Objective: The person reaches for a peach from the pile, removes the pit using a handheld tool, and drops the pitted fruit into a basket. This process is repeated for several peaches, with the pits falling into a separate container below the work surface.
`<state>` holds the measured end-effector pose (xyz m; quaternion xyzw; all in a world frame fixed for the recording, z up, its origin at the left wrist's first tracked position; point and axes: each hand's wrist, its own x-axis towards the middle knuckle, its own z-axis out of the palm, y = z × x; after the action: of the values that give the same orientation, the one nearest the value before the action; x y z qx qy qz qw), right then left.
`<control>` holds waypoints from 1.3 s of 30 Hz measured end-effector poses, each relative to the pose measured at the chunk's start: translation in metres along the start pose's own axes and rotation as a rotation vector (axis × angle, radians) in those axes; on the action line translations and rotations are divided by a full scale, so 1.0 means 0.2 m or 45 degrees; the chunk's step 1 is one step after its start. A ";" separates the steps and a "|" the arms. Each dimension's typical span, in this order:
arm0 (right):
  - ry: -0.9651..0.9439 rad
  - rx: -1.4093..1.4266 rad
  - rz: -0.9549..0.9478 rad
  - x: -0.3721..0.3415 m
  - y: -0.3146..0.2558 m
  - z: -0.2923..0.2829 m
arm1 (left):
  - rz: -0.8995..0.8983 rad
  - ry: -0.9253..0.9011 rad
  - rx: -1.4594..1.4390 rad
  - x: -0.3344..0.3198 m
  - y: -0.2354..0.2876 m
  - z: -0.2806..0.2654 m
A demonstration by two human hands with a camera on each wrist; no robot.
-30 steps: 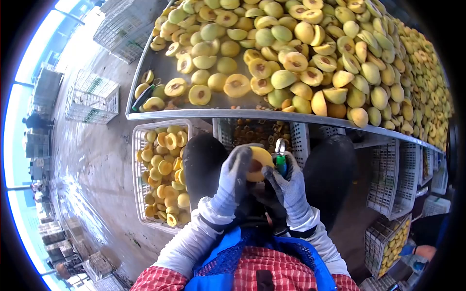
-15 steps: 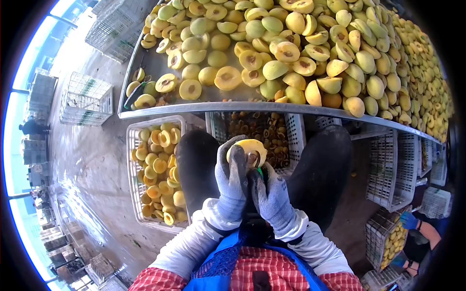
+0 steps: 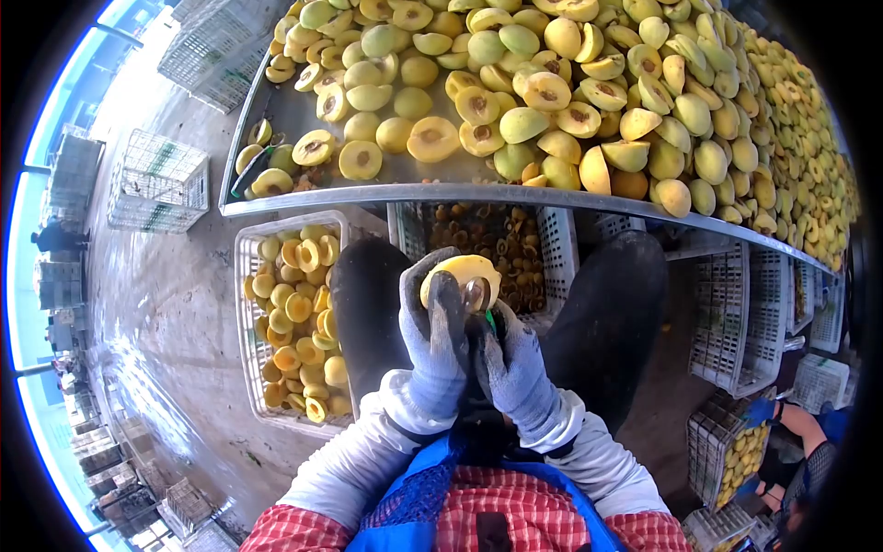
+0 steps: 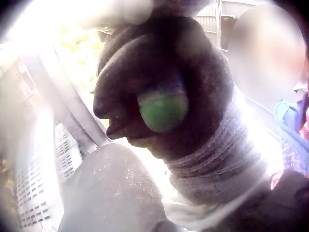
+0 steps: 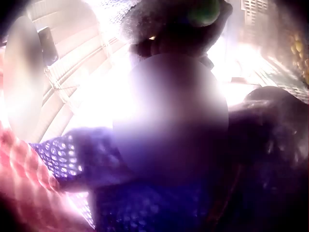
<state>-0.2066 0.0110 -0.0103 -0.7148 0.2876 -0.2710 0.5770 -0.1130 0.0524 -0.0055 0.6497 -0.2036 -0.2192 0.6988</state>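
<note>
While a broad metal-rimmed table (image 3: 368, 197) heaped with halved yellow-green fruit (image 3: 547, 92) spreads before you, a white plastic crate (image 3: 249, 359) of yellow halves (image 3: 299, 308) stands beside your black-clad left leg (image 3: 368, 294), seemingly for easy reach. Between your knees, your grey-gloved left hand (image 3: 430, 336) cups a yellow fruit half (image 3: 456, 268), likely steadying it; your grey-gloved right hand (image 3: 520, 359) grips a green-handled tool (image 3: 491, 320), its metal loop at the cut face.

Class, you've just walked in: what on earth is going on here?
A gloved left hand holds a halved yellow fruit, while the gloved right hand grips a green-handled tool, its curved metal end against the fruit's cut face. Whether the stone is loose is hard to tell. More fruit halves lie heaped on the table ahead; a crate on the left holds others, some visibly hollowed.
</note>
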 end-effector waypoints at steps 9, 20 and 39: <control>0.003 -0.030 -0.059 -0.02 0.10 -0.06 | -0.389 -0.638 -0.232 0.15 0.04 -0.06; -0.880 2.379 1.037 -0.10 0.11 -0.04 | -0.360 -0.829 -0.241 0.16 0.01 -0.08; -0.765 2.389 0.819 -0.09 0.28 0.00 | -1.087 -0.122 -1.043 0.04 -0.02 -0.22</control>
<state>-0.2246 0.0134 -0.0667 0.0945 -0.0177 -0.0296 0.9949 -0.0814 0.0831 -0.0127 0.3407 0.1455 -0.5707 0.7328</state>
